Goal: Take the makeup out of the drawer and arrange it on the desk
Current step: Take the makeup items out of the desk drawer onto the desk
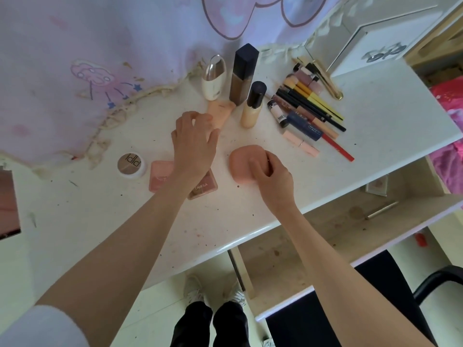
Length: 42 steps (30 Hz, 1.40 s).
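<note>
Shoes and dark trousers sit nearest, under the counter edge, beside a black chair.

Left hand: grip half-curled, fingertips reaching at the peach sponge; can't tell if it's touching yet. Right hand: grip curled over the pink case, pressing or holding it on the counter.

Risks, as I read them:
- Left forearm crosses right over the compacts; dragging it back could shove the palette or pink compact out of line.
- Left hand works just beside the standing bottles; a knock would tip the dark bottle or pale bottle into the white egg case.
- Pencil pile lies loose near the far side; anything round could roll.

Count:
- 2 upright bottles
- 1 egg case
- 1 sponge
- 1 pink case
- 3 compacts, incl. round pot
- pencils/tubes: roughly a dozen, overlapping, can't count exactly

Open drawer shows at least a thin stick and a small flat item, so not finished.
</note>
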Each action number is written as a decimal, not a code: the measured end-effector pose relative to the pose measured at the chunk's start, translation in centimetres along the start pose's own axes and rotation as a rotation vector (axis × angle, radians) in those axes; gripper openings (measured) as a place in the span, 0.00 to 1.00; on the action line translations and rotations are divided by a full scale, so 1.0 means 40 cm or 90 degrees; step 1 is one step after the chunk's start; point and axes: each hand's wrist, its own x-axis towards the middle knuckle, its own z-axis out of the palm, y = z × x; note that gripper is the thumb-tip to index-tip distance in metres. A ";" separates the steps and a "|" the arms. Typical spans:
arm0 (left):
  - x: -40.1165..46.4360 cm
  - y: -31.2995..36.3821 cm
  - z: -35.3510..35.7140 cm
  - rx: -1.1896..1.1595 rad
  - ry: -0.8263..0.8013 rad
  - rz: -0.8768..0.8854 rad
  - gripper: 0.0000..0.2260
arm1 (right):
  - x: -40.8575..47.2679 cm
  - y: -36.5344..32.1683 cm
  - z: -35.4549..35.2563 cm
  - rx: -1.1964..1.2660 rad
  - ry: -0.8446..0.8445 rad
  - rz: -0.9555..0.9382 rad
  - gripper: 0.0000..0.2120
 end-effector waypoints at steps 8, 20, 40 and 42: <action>-0.224 -0.093 -0.087 0.121 -0.055 0.184 0.12 | -0.099 -0.014 0.039 -0.085 0.037 -0.024 0.18; -0.277 -0.173 -0.108 0.144 -0.083 0.180 0.17 | -0.133 -0.041 0.062 -0.029 -0.011 -0.081 0.12; -0.449 0.216 0.108 -0.017 -0.244 0.383 0.15 | -0.201 0.301 -0.341 -0.445 -0.008 -0.107 0.21; -0.465 0.267 0.169 -0.018 -0.300 0.406 0.15 | -0.189 0.356 -0.419 -0.479 -0.004 -0.078 0.19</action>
